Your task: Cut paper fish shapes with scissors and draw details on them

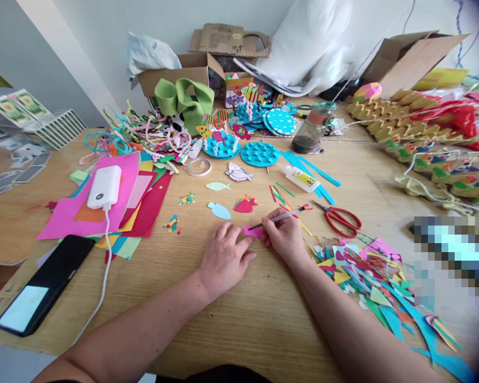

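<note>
My right hand [284,235] is closed around a pen [277,217], its tip on a small pink paper cutout [254,231]. My left hand [226,259] rests on the table, thumb apart and fingers laid down, with fingertips at the cutout's left edge. Part of the cutout is hidden by my fingers. Just beyond lie a red paper fish [245,204], a light blue fish shape [219,210], a pale green fish [218,186] and a white fish with drawn lines [238,172].
Red-handled scissors [342,221] and a glue bottle [300,178] lie to the right, above paper scraps [377,276]. Coloured sheets [143,207], a white power bank [104,186] and a phone [43,284] are left. Blue decorated discs [259,153] and a glass jar [313,127] stand behind.
</note>
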A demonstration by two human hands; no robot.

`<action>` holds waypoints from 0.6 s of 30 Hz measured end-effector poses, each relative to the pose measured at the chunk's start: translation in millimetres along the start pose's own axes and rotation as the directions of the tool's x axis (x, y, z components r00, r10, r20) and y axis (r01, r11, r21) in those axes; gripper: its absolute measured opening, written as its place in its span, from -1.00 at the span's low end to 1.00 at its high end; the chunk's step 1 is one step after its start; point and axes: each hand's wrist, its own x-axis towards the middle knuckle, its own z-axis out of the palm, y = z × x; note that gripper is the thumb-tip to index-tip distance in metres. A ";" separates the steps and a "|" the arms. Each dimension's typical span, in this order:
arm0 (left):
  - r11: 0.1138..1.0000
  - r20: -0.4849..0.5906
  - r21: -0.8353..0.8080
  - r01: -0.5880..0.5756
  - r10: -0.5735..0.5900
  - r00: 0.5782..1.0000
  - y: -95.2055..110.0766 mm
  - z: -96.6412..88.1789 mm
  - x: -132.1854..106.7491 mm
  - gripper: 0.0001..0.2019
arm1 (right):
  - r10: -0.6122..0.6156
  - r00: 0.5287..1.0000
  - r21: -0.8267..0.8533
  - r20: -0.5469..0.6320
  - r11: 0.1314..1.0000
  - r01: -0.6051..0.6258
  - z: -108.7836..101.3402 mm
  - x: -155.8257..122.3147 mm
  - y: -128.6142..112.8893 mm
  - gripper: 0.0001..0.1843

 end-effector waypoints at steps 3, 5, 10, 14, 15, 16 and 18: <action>1.000 0.001 0.003 0.003 -0.003 1.000 0.3 -0.3 -0.1 -0.70 | 0.015 1.000 0.024 -0.002 1.000 -0.015 0.0 -1.0 -0.7 -0.84; 1.000 0.003 0.005 0.002 -0.002 1.000 0.4 -0.5 -0.1 -0.70 | 0.014 1.000 0.028 -0.007 1.000 -0.014 0.0 -1.5 -0.9 -0.84; 1.000 -0.002 0.003 -0.001 0.001 1.000 0.6 -0.8 0.2 -0.70 | 0.010 1.000 0.007 -0.006 1.000 -0.010 0.1 -1.3 -0.2 -0.86; 1.000 -0.002 0.003 0.001 -0.001 1.000 0.7 -0.6 0.4 -0.71 | 0.015 1.000 0.019 0.013 1.000 -0.016 0.1 -0.9 -0.9 -0.85; 1.000 -0.001 0.004 0.001 -0.001 1.000 0.7 -0.6 0.4 -0.71 | 0.017 1.000 0.024 0.012 1.000 -0.017 0.0 -1.0 -1.1 -0.85; 1.000 -0.002 0.004 0.002 -0.002 1.000 0.7 -0.6 0.4 -0.71 | 0.018 1.000 0.027 0.008 0.999 -0.019 -0.1 -1.0 -1.2 -0.84; 1.000 -0.004 0.004 0.001 -0.001 1.000 0.7 -0.7 0.3 -0.71 | 0.017 1.000 0.028 0.000 0.999 -0.017 -0.2 -1.1 -0.8 -0.84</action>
